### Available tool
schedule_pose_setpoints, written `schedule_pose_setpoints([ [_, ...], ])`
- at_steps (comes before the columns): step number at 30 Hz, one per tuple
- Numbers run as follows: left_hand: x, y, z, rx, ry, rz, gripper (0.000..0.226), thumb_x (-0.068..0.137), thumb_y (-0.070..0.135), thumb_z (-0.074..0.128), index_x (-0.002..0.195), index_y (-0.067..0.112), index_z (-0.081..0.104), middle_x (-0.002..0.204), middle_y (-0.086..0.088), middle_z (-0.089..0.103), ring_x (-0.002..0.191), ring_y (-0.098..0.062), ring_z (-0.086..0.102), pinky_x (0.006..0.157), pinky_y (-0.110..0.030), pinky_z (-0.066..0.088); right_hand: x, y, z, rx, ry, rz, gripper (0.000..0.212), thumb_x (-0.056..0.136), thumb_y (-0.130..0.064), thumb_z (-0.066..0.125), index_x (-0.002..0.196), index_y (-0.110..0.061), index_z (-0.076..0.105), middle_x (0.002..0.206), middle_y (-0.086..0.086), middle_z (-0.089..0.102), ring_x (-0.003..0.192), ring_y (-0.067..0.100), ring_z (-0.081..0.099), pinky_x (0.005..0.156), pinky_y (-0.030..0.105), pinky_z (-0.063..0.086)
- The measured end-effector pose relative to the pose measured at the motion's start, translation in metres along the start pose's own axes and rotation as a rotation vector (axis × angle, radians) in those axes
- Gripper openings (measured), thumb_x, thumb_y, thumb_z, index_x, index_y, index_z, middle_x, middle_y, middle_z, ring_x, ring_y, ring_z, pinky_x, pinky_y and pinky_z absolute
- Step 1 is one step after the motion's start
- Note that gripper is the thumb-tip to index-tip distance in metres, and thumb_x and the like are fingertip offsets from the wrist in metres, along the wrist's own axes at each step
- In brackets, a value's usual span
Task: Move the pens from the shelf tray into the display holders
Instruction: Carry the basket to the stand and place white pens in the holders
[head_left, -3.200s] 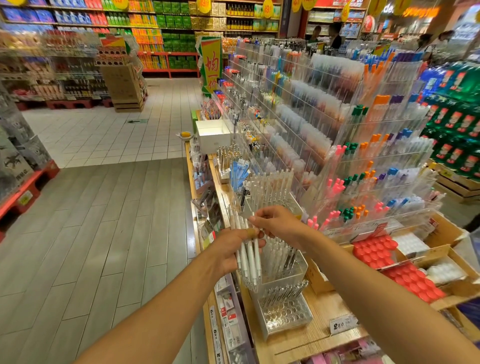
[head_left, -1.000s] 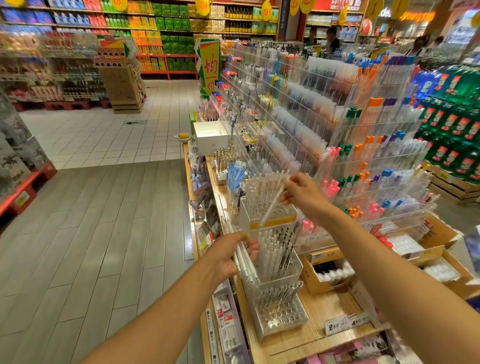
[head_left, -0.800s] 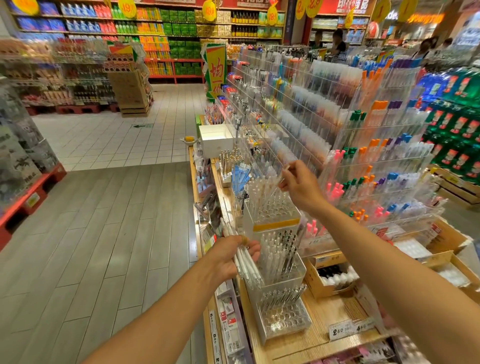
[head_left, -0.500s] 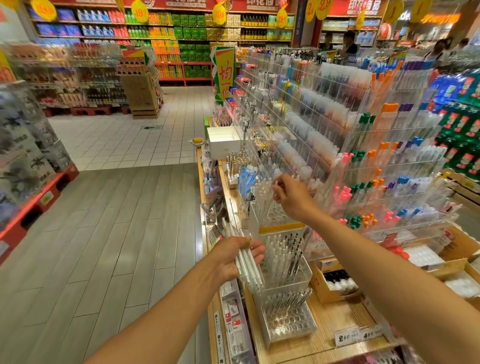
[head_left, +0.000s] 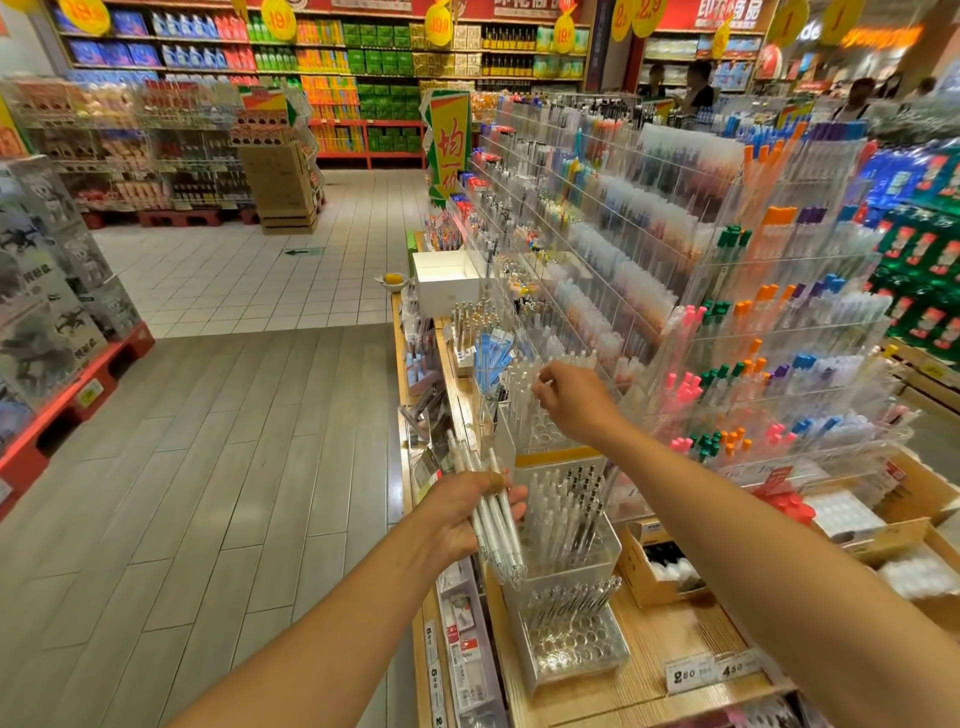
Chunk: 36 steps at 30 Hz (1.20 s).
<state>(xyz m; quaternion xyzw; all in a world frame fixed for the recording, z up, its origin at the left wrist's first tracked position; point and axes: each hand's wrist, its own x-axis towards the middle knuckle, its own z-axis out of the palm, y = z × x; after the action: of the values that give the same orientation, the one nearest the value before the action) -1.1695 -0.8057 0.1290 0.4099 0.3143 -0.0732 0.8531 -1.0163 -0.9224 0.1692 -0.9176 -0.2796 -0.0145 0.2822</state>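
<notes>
My left hand (head_left: 460, 517) grips a bundle of white pens (head_left: 496, 525), held slanted beside the clear tiered display holder. My right hand (head_left: 574, 402) is raised over the holder's top tier (head_left: 543, 434). Its fingertips pinch the top of one white pen (head_left: 525, 402) that stands among the pens there. The middle tier (head_left: 571, 525) holds several white and black pens. The bottom tier (head_left: 571, 644) shows mostly bare round holes with a few pens at its back.
The holder stands on a wooden shelf (head_left: 649, 691) with price tags (head_left: 691, 673). Cardboard boxes (head_left: 657, 569) sit to its right. A tall acrylic rack of coloured pens (head_left: 753, 364) rises behind. A white box (head_left: 447, 280) lies further along. The aisle floor (head_left: 234, 467) is on the left.
My right hand took one pen from the bundle, carried it up to the top tier and lowered it among the pens there. My left hand kept holding the bundle.
</notes>
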Motion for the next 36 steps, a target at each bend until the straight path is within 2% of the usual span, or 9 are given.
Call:
schedule_pose_setpoints([
  [3, 0.001, 0.0, 0.001, 0.017, -0.02, 0.012, 0.024, 0.094, -0.005, 0.056, 0.118, -0.011, 0.059, 0.085, -0.023, 0.067, 0.077, -0.026, 0.067, 0.077, -0.036, 0.059, -0.006, 0.004, -0.005, -0.002, -0.207, 0.084, 0.036, 0.095, -0.027, 0.062, 0.086, 0.007, 0.07, 0.083, 0.023, 0.072, 0.063, 0.028, 0.064, 0.069, 0.039, 0.057],
  [7, 0.001, -0.001, 0.002, 0.002, -0.055, 0.018, 0.021, 0.092, -0.002, 0.062, 0.112, -0.011, 0.063, 0.08, -0.02, 0.07, 0.073, -0.025, 0.069, 0.08, -0.036, 0.059, -0.028, 0.004, -0.007, 0.329, -0.48, 0.133, 0.025, 0.096, -0.026, 0.062, 0.087, -0.003, 0.069, 0.073, 0.005, 0.07, 0.055, 0.011, 0.057, 0.054, 0.024, 0.049],
  [12, 0.001, -0.003, 0.008, -0.006, -0.109, 0.011, 0.022, 0.092, -0.001, 0.062, 0.111, -0.012, 0.063, 0.082, -0.022, 0.07, 0.067, -0.024, 0.073, 0.065, -0.033, 0.063, -0.045, 0.001, -0.002, 0.523, -0.618, 0.104, 0.021, 0.098, -0.026, 0.057, 0.094, -0.009, 0.069, 0.075, 0.0, 0.062, 0.06, 0.008, 0.048, 0.059, 0.024, 0.041],
  [17, 0.0, -0.002, 0.013, -0.024, -0.159, 0.0, 0.017, 0.095, 0.005, 0.061, 0.099, -0.01, 0.068, 0.082, -0.022, 0.073, 0.07, -0.025, 0.074, 0.068, -0.034, 0.063, -0.05, 0.012, 0.002, 0.91, -0.629, 0.176, 0.018, 0.095, -0.02, 0.058, 0.101, -0.003, 0.06, 0.08, 0.003, 0.066, 0.068, 0.012, 0.058, 0.063, 0.024, 0.045],
  [20, 0.001, 0.002, 0.014, -0.056, -0.181, -0.008, 0.02, 0.098, 0.006, 0.055, 0.107, -0.006, 0.069, 0.082, -0.02, 0.072, 0.068, -0.025, 0.071, 0.068, -0.037, 0.062, -0.049, 0.018, -0.002, 1.083, -0.51, 0.229, 0.019, 0.092, -0.021, 0.06, 0.099, -0.006, 0.052, 0.087, 0.009, 0.069, 0.066, 0.014, 0.057, 0.06, 0.025, 0.045],
  [22, 0.003, 0.002, 0.012, -0.056, -0.13, -0.019, 0.018, 0.099, 0.005, 0.054, 0.105, -0.007, 0.065, 0.075, -0.017, 0.072, 0.064, -0.025, 0.071, 0.065, -0.038, 0.061, -0.042, 0.019, -0.008, 1.12, -0.287, 0.265, 0.017, 0.093, -0.02, 0.058, 0.098, -0.007, 0.049, 0.084, 0.011, 0.07, 0.06, 0.014, 0.061, 0.053, 0.022, 0.049],
  [25, 0.007, -0.001, 0.007, -0.039, -0.063, -0.05, 0.014, 0.1, 0.005, 0.052, 0.101, -0.004, 0.063, 0.071, -0.014, 0.071, 0.066, -0.022, 0.07, 0.066, -0.038, 0.062, -0.027, 0.023, -0.019, 0.88, 0.2, 0.251, 0.014, 0.096, -0.021, 0.058, 0.094, -0.011, 0.048, 0.084, 0.016, 0.068, 0.055, 0.014, 0.063, 0.052, 0.026, 0.053],
  [27, 0.008, -0.002, 0.004, -0.043, -0.052, -0.063, 0.014, 0.1, 0.004, 0.051, 0.103, -0.003, 0.063, 0.074, -0.014, 0.07, 0.067, -0.021, 0.069, 0.067, -0.037, 0.062, -0.019, 0.026, -0.024, 0.69, 0.398, 0.189, 0.016, 0.097, -0.023, 0.059, 0.088, -0.018, 0.046, 0.074, 0.008, 0.067, 0.055, 0.011, 0.065, 0.056, 0.032, 0.055],
  [36, 0.012, 0.0, 0.003, -0.059, -0.023, -0.046, 0.02, 0.101, 0.004, 0.048, 0.113, -0.007, 0.06, 0.087, -0.019, 0.068, 0.08, -0.027, 0.069, 0.069, -0.038, 0.061, -0.003, 0.015, -0.011, 0.411, 0.366, 0.074, 0.017, 0.099, -0.025, 0.054, 0.088, -0.019, 0.042, 0.075, 0.004, 0.068, 0.07, 0.019, 0.068, 0.071, 0.05, 0.056],
])
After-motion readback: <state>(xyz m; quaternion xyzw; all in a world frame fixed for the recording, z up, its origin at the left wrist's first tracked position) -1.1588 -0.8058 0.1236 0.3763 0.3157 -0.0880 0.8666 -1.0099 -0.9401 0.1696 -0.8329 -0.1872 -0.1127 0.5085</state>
